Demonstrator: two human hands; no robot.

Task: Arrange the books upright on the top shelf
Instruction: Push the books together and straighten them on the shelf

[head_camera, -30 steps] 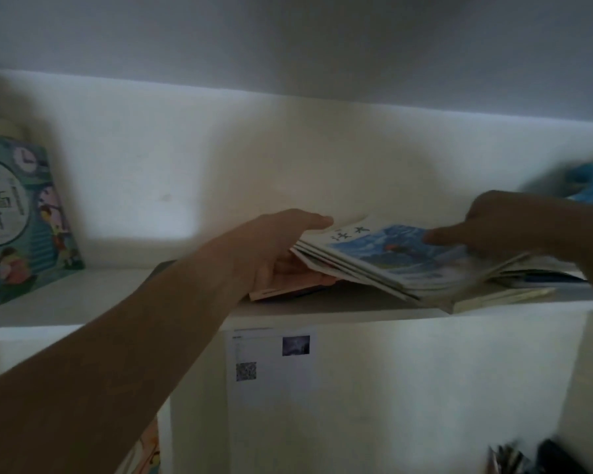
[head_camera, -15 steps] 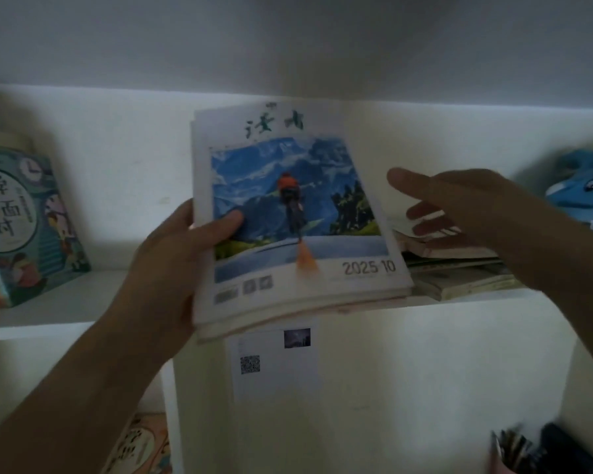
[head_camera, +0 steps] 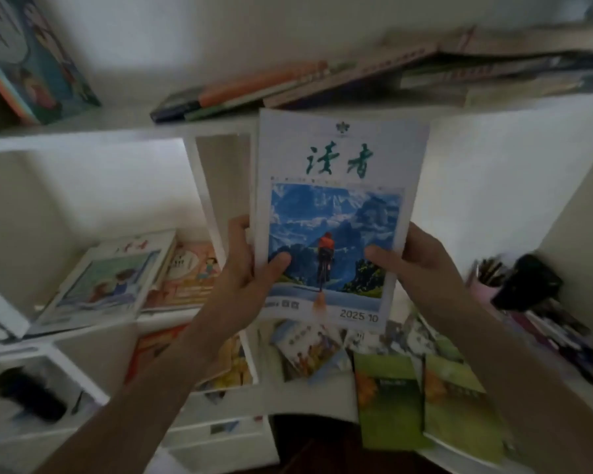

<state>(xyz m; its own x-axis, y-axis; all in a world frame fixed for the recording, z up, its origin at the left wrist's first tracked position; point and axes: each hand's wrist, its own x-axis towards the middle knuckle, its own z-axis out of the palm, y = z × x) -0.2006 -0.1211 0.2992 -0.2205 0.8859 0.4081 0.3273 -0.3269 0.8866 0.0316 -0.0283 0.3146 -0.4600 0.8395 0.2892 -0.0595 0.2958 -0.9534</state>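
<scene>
I hold a small stack of magazines [head_camera: 336, 213] upright in front of the shelf unit, below the top shelf [head_camera: 83, 131]. The front cover shows a cyclist on a mountain road. My left hand [head_camera: 247, 278] grips its lower left edge, thumb on the cover. My right hand [head_camera: 415, 261] grips its lower right edge. On the top shelf, a pile of books [head_camera: 374, 73] lies flat, slumped to the right. At the far left of that shelf a teal picture book [head_camera: 38, 59] leans upright.
The middle shelf holds flat picture books [head_camera: 117, 278] on the left and a pen holder [head_camera: 490, 278] with a dark object [head_camera: 528, 285] on the right. More books [head_camera: 418, 398] lie lower down. A black object [head_camera: 31, 395] sits in the lower left compartment.
The magazines came off the top shelf and down in front of the unit. My right hand, free before, now grips their right edge. The view has tilted down.
</scene>
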